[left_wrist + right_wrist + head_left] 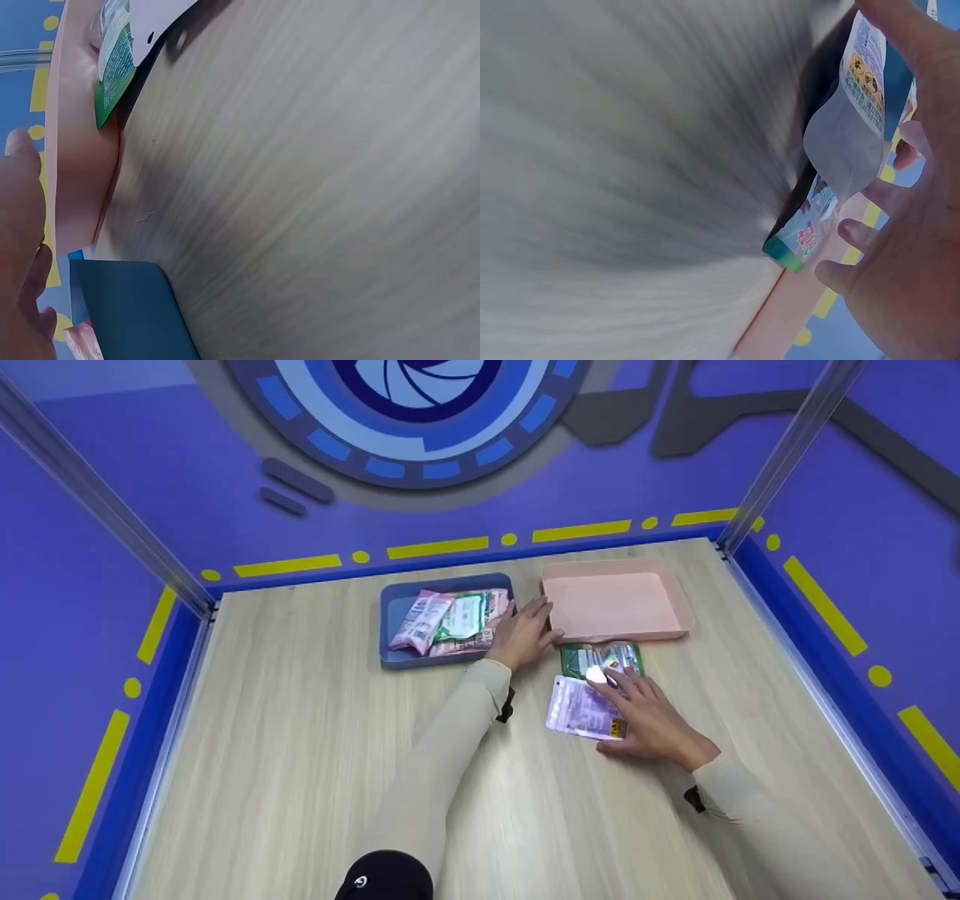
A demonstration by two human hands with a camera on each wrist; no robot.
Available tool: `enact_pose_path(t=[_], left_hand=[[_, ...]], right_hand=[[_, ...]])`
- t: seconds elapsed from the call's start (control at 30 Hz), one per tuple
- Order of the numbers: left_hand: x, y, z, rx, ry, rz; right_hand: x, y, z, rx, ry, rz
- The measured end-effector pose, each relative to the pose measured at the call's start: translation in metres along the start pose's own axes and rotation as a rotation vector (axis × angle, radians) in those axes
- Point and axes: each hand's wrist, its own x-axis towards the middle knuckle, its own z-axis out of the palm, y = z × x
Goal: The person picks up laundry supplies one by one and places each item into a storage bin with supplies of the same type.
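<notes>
Purple pouch (581, 709) and green pouch (577, 661) on the desk (300, 780), before the near wall of the pink tray (611, 604). The purple one lies nearer the person, its far edge meeting the green one. The right hand (652, 724) spans it, fingers spread apart, thumb at the near edge and fingertips over the far side; how firmly they press cannot be told. The left hand (521, 637), fingers also parted, rests at the right rim of the blue tray (385, 626), which holds packs (461, 616).

Handling (judged): both pouches should be light, soft and pliable, with slick, glossy film that may slide under a flat touch; contents are hidden, so fragility is uncertain. A hold across the purple pouch's near and far edges, or a pinch on its flat left margin, should serve best.

Orientation: the purple pouch's long axis runs left to right, dipping slightly toward the person at the right. Its holed corner (150, 39) points left and away; its yellow label (618, 727) sits at the right end. The green pouch's long axis runs nearly along the tray wall.
</notes>
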Motion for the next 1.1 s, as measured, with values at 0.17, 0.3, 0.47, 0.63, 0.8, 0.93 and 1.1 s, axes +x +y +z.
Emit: enact_pose_path(t=[0.17, 0.3, 0.47, 0.63, 0.8, 0.93, 1.1], left_hand=[[-0.0001, 0.0003, 0.0014, 0.027, -0.033, 0.001], [-0.0001, 0.0, 0.0045, 0.046, -0.045, 0.001], [0.0017, 0.0001, 0.0079, 0.05, -0.018, 0.005], [0.0041, 0.0011, 0.0092, 0.065, 0.016, 0.018], [0.0027, 0.0002, 0.0086, 0.055, 0.035, 0.019], [0.001, -0.0005, 0.0084, 0.07, 0.039, 0.02], [-0.0006, -0.0005, 0.0086, 0.087, 0.043, 0.008]], right_hand=[[0.0002, -0.0011, 0.0007, -0.006, -0.002, -0.002], [-0.0003, -0.0013, 0.0017, 0.006, -0.001, -0.012], [-0.0019, -0.0005, 0.002, 0.004, 0.011, -0.025], [-0.0025, 0.0003, 0.0015, 0.007, -0.002, -0.017], [-0.0017, -0.0005, 0.0016, 0.011, 0.006, -0.015], [-0.0021, -0.0007, 0.002, 0.007, 0.037, -0.036], [-0.0032, -0.0018, 0.0022, 0.001, 0.034, -0.027]])
